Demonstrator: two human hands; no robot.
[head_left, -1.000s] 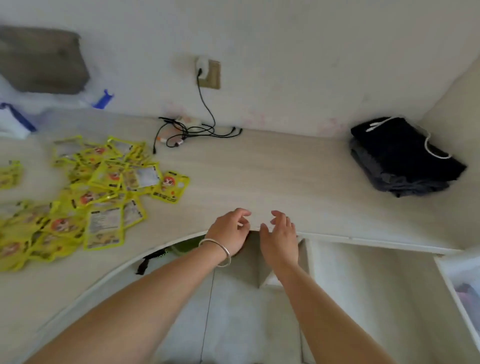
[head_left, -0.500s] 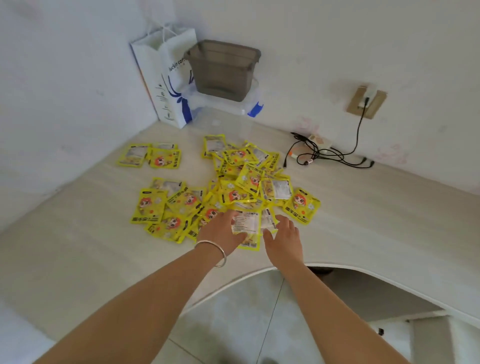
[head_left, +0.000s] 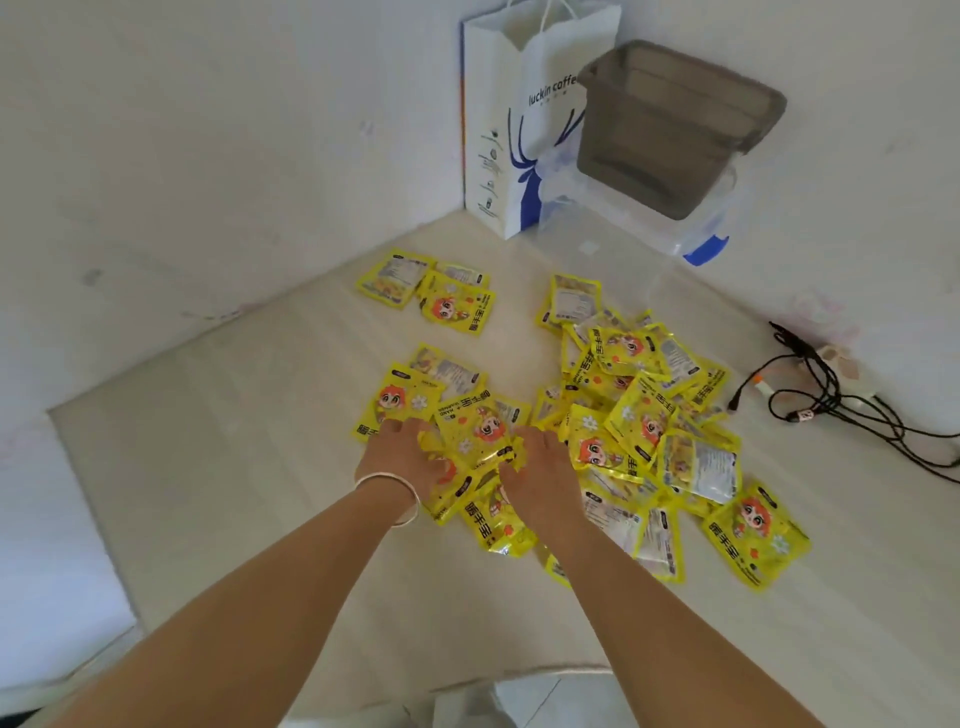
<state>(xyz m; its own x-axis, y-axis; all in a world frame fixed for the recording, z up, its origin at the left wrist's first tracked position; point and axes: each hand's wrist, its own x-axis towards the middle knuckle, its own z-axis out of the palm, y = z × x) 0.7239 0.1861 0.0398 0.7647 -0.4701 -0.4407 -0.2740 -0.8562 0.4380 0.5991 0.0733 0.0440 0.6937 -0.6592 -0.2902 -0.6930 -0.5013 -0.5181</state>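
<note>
Several yellow snack packets (head_left: 644, 415) with a cartoon face lie scattered in an overlapping pile on the pale desk (head_left: 234, 467). A small separate group of packets (head_left: 431, 291) lies further back. My left hand (head_left: 397, 460), with a silver bangle on the wrist, and my right hand (head_left: 543, 475) are down in the near left part of the pile. Between them they hold a crumpled yellow packet (head_left: 478, 426), each hand gripping one side of it. Other packets hide my fingertips.
A white paper coffee bag (head_left: 511, 130) stands in the back corner beside a grey plastic bin (head_left: 670, 124) that sits on a clear box with a blue clasp (head_left: 706, 228). Black cables (head_left: 831, 400) lie at the right. Walls close the desk on the left and back.
The view has swung left from the desk's curved front edge to the packet pile. Both hands have moved forward into the pile and taken hold of a packet.
</note>
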